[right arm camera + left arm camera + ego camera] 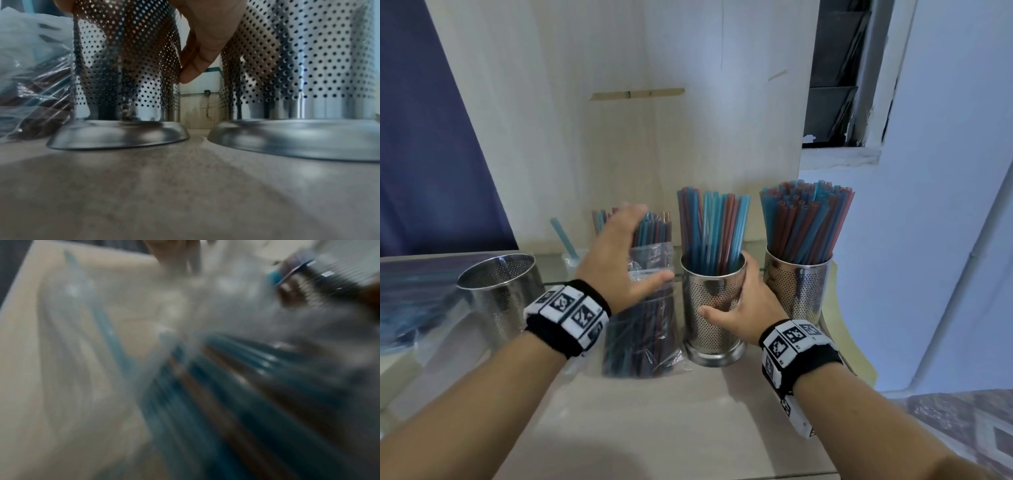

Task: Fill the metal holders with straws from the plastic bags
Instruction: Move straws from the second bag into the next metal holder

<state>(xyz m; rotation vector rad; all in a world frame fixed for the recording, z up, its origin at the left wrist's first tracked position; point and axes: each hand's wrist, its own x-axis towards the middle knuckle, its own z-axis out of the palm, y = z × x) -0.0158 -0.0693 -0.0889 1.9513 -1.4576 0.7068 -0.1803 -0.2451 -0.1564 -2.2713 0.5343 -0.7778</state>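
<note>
At lower left of the head view an empty holder [500, 291] lies tilted on the counter [688, 411]. Just right of it, at centre, the left hand [619, 260] hovers with fingers spread and relaxed over an upright bag of straws [643, 329]; contact cannot be told. Touching the bag's right side, the middle holder [714, 308] stands part filled, the right hand [743, 308] curled round its wall. At right, the full holder [798, 284] stands near it.

A plain room (home, perhaps): painted walls [945, 102], wooden board [619, 120].
</note>
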